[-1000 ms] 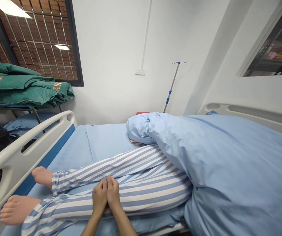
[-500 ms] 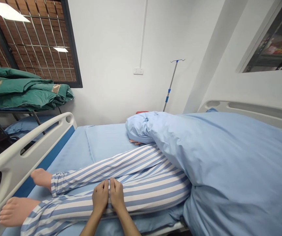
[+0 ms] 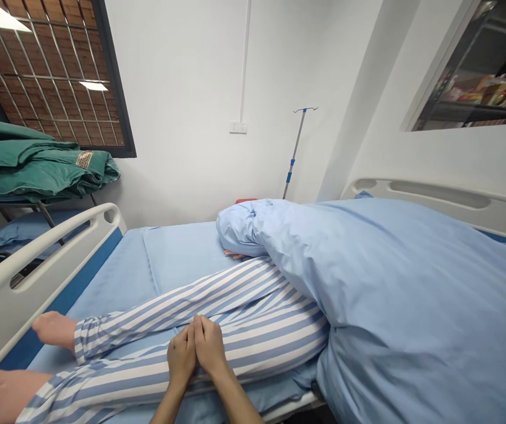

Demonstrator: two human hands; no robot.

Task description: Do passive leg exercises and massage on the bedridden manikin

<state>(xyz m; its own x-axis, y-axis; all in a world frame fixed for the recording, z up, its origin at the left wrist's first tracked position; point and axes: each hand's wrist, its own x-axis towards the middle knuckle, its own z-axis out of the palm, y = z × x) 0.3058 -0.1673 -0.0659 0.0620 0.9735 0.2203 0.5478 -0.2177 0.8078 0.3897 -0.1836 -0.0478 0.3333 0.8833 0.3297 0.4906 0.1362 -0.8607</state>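
Observation:
My left hand point(image 3: 182, 353) and my right hand point(image 3: 209, 344) are curled closed, knuckles up, touching at the thumb side. Nothing shows in either; the palms are hidden. Both are over the nearer leg of blue-and-white striped pajama trousers point(image 3: 275, 335), worn by a lying figure that looks like a mannequin. Whether they press on the cloth or hover just above it, I cannot tell. Two bare feet point(image 3: 56, 330) stick out at the left. A light blue quilt point(image 3: 394, 282) covers the figure from the hips up, and fingertips point(image 3: 234, 254) peek from under its edge.
The bed has a white footboard point(image 3: 72, 235) at left and a headboard point(image 3: 438, 194) at right. Behind it stand an IV pole point(image 3: 296, 144) and a wall socket point(image 3: 237, 128). Green folded quilts point(image 3: 36, 165) lie on a rack below the barred window point(image 3: 54, 70).
My closed hands parted slightly half a second ago and are together again now. The view has turned a little to the right; the figure and quilt look unchanged.

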